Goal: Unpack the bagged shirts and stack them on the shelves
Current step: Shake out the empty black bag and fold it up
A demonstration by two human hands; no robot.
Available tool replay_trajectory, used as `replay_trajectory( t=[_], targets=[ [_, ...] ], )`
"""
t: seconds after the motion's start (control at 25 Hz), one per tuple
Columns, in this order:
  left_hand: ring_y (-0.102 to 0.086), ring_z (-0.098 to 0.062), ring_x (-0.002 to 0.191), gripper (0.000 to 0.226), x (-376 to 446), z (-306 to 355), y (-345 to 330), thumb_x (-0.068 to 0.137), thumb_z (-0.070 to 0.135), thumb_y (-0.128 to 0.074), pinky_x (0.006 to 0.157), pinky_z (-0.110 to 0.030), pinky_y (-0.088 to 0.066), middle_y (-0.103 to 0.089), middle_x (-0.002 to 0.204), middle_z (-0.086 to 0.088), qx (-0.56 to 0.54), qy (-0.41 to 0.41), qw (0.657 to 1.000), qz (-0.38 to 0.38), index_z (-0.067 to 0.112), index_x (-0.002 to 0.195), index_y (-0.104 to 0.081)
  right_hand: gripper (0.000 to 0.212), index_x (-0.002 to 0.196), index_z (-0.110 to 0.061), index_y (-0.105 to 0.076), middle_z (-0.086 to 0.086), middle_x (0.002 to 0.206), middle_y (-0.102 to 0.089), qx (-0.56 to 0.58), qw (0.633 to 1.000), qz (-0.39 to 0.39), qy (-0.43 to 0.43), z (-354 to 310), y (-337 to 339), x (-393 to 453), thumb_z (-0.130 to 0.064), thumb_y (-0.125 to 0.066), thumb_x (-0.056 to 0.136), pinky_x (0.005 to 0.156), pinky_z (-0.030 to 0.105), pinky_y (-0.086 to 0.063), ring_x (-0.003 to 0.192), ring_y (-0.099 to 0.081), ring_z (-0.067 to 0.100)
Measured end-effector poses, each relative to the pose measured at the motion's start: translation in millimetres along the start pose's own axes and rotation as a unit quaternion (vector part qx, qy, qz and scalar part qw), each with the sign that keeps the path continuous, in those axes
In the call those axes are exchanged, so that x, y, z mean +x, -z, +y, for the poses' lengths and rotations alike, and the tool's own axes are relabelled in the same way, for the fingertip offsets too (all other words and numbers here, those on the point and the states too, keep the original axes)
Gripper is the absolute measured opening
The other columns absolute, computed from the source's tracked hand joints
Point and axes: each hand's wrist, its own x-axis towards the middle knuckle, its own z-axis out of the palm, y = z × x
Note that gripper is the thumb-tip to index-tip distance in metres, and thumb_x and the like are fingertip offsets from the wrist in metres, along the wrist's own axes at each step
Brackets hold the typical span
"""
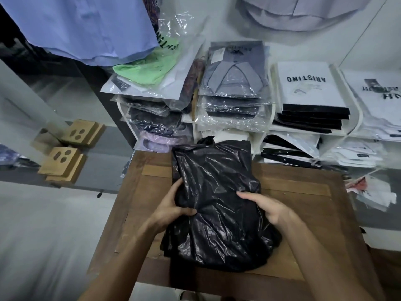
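A bulging black plastic bag (217,198) lies on a brown wooden table (303,209), its knotted top pointing away from me. My left hand (173,205) grips the bag's left edge, thumb on top and fingers curled round the side. My right hand (267,206) holds the bag's right side with fingers over the plastic. The bag's contents are hidden. Behind the table, white shelves (267,127) hold stacks of shirts in clear bags (232,83) and white branded packets (310,83).
A blue shirt (86,29) hangs at the upper left and a pale one (303,11) at the top right. A green garment (147,68) lies on the left stack. Brown cardboard boxes (63,164) sit on a grey ledge at left. Loose papers (373,192) lie at right.
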Motion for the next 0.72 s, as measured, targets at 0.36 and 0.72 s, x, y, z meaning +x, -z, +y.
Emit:
replay_trajectory(
  t=[0.36,0.72],
  targets=[
    [-0.053,-0.008,0.136,0.106,-6,31,21,0.075,-0.032,-0.053,0.107,-0.032,-0.05,-0.047,0.153,0.02,0.101,-0.065,0.981,-0.149,0.04,0.153,-0.042,0.049,0.127,-0.009,-0.07,0.005,0.108,-0.079,0.045,0.989,0.109,0.094,8,-15,-5,-0.028,-0.082,0.084,0.087,0.032,-0.058,0.101,-0.075,0.021],
    [-0.061,-0.001,0.123,0.1,-9,62,26,0.071,-0.006,-0.063,0.106,-0.024,-0.047,-0.059,0.143,0.009,0.1,-0.038,0.988,-0.112,0.034,0.158,-0.034,0.132,0.159,-0.054,-0.009,-0.008,0.161,-0.038,-0.079,0.942,0.026,0.325,-21,3,-46,0.004,-0.087,0.07,0.116,0.039,-0.041,0.142,-0.049,0.01]
  ],
)
